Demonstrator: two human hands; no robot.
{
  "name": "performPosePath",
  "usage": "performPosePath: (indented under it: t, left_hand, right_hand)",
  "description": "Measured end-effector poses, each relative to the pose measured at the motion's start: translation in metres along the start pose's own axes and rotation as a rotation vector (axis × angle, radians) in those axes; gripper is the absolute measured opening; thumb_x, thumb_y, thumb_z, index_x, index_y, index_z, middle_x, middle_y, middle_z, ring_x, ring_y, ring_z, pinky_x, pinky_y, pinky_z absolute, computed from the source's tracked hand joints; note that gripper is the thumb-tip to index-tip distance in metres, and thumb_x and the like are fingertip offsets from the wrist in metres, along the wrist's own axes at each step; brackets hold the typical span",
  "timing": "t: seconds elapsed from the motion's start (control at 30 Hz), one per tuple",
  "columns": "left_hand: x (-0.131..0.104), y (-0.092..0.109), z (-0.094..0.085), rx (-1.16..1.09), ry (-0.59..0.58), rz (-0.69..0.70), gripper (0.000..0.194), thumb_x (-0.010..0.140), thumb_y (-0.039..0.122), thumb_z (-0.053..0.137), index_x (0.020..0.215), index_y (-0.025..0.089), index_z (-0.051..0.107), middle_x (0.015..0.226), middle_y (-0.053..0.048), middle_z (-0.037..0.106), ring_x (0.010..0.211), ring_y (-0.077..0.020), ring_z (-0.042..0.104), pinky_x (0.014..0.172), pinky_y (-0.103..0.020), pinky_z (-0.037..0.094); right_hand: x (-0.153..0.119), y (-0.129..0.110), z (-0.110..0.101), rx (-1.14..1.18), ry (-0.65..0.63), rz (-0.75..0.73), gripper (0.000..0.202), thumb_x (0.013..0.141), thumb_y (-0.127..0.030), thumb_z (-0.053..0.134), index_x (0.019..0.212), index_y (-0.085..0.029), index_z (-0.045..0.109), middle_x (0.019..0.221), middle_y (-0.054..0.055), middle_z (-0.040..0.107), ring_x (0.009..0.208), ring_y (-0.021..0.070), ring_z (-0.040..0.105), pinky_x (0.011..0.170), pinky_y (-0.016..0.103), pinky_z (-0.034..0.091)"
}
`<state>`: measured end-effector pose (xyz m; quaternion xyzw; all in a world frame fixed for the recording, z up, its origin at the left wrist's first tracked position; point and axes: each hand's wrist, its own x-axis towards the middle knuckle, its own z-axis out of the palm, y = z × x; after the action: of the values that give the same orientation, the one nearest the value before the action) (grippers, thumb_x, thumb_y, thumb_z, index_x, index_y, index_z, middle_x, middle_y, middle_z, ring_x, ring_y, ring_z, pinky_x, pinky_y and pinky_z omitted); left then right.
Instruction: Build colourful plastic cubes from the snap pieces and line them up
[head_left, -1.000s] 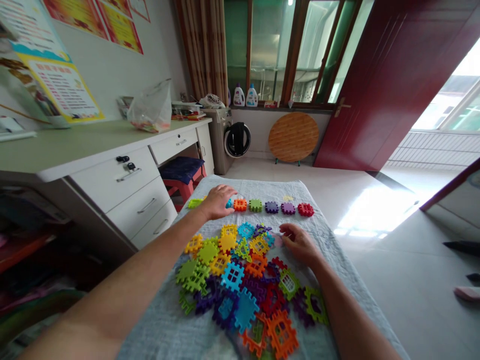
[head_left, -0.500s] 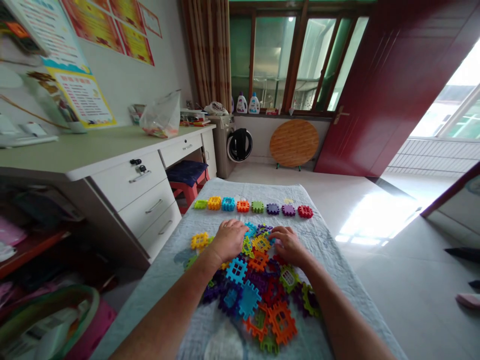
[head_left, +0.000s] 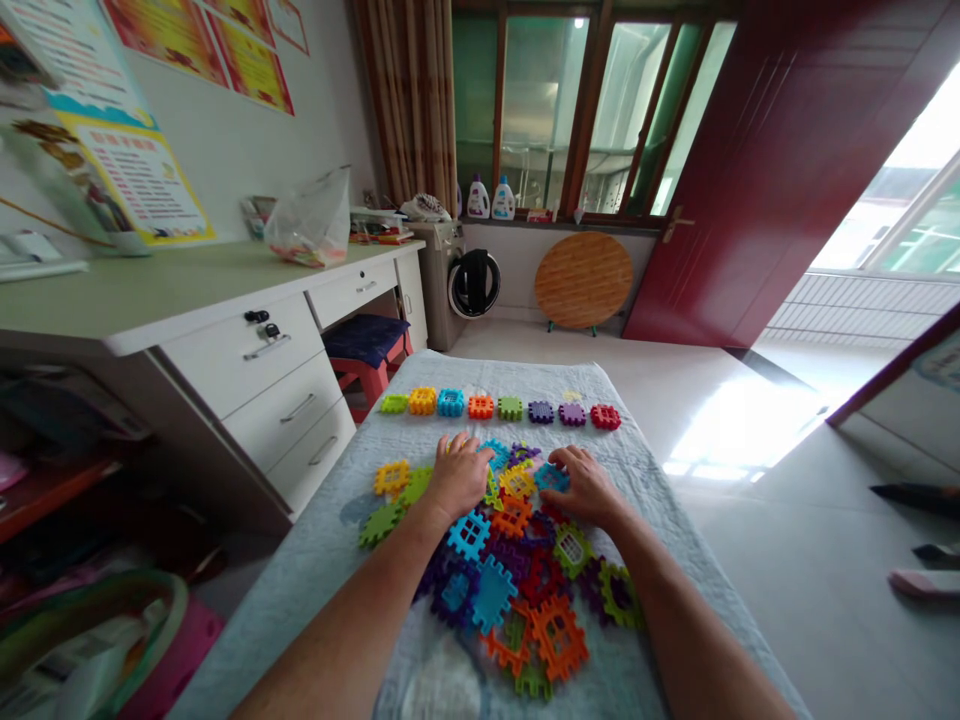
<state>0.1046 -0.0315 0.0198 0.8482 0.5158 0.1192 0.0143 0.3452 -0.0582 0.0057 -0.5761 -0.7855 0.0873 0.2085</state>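
Note:
A loose pile of colourful notched plastic tiles lies on the cloth-covered table (head_left: 427, 690). My left hand (head_left: 460, 476) rests over the pile's upper left, fingers spread, touching tiles beside a light-blue tile (head_left: 493, 455). At the pile's upper right, my right hand (head_left: 585, 486) has its thumb and fingers apart around a blue tile (head_left: 551, 477), not visibly gripping it. Nearer me lie an orange tile (head_left: 559, 637), a blue tile (head_left: 494, 594) and a green tile (head_left: 573, 550). Beyond both hands runs a row of several stacked pieces, from yellow-green (head_left: 394, 403) to red (head_left: 605, 417).
A desk with drawers (head_left: 247, 370) stands along the left, with a plastic bag (head_left: 311, 225) on top. A stool (head_left: 367, 345) is tucked beside it. Further back are a washing machine (head_left: 439, 285), a round wooden board (head_left: 583, 280) and a red door (head_left: 720, 170).
My left hand has moved slightly left and its fingers have spread. My right hand has shifted a little right and opened, showing more of the blue tile. The camera view has shifted slightly.

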Motion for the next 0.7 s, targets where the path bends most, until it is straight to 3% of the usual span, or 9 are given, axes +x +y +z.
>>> performPosePath:
  t: [0.13,0.37,0.53,0.7]
  left_hand:
    - [0.002,0.0,0.005,-0.005,-0.003,-0.006,0.032,0.087,0.022,0.04,0.108,0.028,0.063,0.118,-0.007,0.06,0.121,-0.029,0.041,0.1,-0.05,0.027]
    - [0.006,-0.004,0.012,-0.06,0.006,-0.049,0.044,0.085,0.021,0.041,0.129,0.021,0.048,0.133,-0.008,0.053,0.129,-0.0284,0.036,0.104,-0.046,0.026]
    - [0.009,-0.003,0.007,-0.119,-0.01,-0.063,0.048,0.08,0.017,0.045,0.127,0.019,0.049,0.125,-0.009,0.059,0.121,-0.0256,0.045,0.102,-0.042,0.03]
    - [0.008,-0.004,0.001,-0.26,0.03,-0.019,0.048,0.072,0.01,0.047,0.117,0.022,0.055,0.106,-0.005,0.064,0.105,-0.0224,0.053,0.098,-0.039,0.035]
  right_hand:
    - [-0.002,-0.001,0.005,0.022,-0.004,-0.013,0.05,0.064,-0.03,0.066,0.111,-0.02,0.055,0.099,0.006,0.056,0.092,0.0221,0.049,0.083,0.036,0.039]
    - [-0.002,-0.001,0.006,0.039,0.068,-0.023,0.056,0.063,-0.016,0.056,0.119,-0.02,0.052,0.105,0.009,0.056,0.099,0.0243,0.047,0.088,0.038,0.039]
    - [-0.001,0.005,0.01,0.043,0.061,-0.016,0.063,0.063,-0.016,0.056,0.125,-0.02,0.048,0.112,0.009,0.055,0.103,0.026,0.046,0.09,0.04,0.038]
    - [-0.001,0.006,0.01,0.054,0.025,-0.006,0.059,0.065,-0.02,0.056,0.123,-0.018,0.049,0.107,0.008,0.058,0.1,0.0248,0.048,0.091,0.039,0.037]
